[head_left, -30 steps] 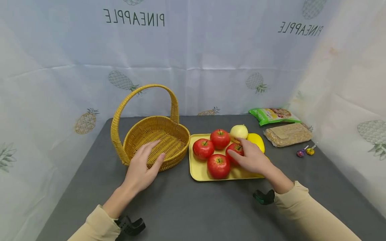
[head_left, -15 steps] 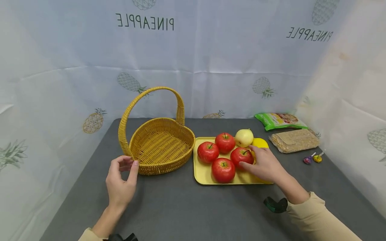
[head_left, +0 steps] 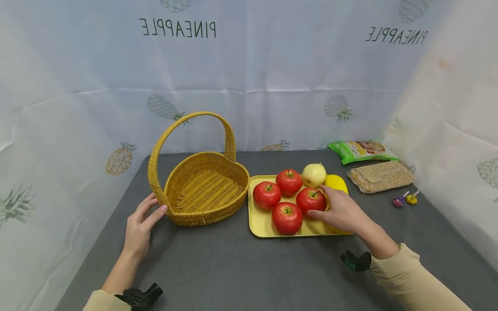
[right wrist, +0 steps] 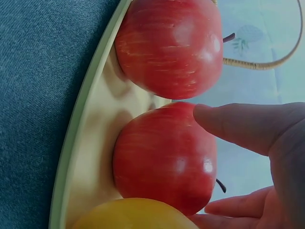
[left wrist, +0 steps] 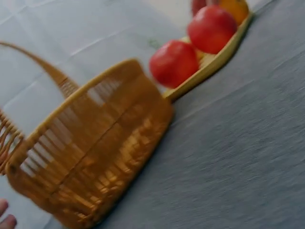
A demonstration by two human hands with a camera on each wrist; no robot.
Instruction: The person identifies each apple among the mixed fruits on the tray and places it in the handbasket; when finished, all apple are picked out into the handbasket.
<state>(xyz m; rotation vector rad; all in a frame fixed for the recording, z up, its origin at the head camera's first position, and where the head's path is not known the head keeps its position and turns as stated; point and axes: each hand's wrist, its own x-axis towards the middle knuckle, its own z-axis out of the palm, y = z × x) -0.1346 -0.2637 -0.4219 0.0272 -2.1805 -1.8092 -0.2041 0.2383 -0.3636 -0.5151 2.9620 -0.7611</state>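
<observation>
My right hand [head_left: 344, 211] is at the rightmost red apple [head_left: 311, 200], thumb on one side and fingers on the other. In the right wrist view the thumb [right wrist: 238, 124] meets this apple [right wrist: 164, 157], and the other fingers lie along its far side. It sits with several red apples, a pale pear [head_left: 314, 174] and yellow fruit [head_left: 336, 183] on a yellow tray [head_left: 258, 229]. My left hand [head_left: 138, 229] is beside the left base of the handle of a wicker basket [head_left: 210, 190], fingers extended. The left wrist view is blurred; only fingertips [left wrist: 5, 217] show, apart from the basket.
A green packet [head_left: 362, 152], a clear bag of grains [head_left: 381, 176] and two wrapped lollipops [head_left: 404, 200] lie on the grey table [head_left: 249, 272] at the right. A white pineapple-print curtain [head_left: 249, 65] hangs behind and along both sides.
My left hand has moved from the basket's front to the left, beside the handle's base. My right hand has lowered from above the tray and closed around the right apple.
</observation>
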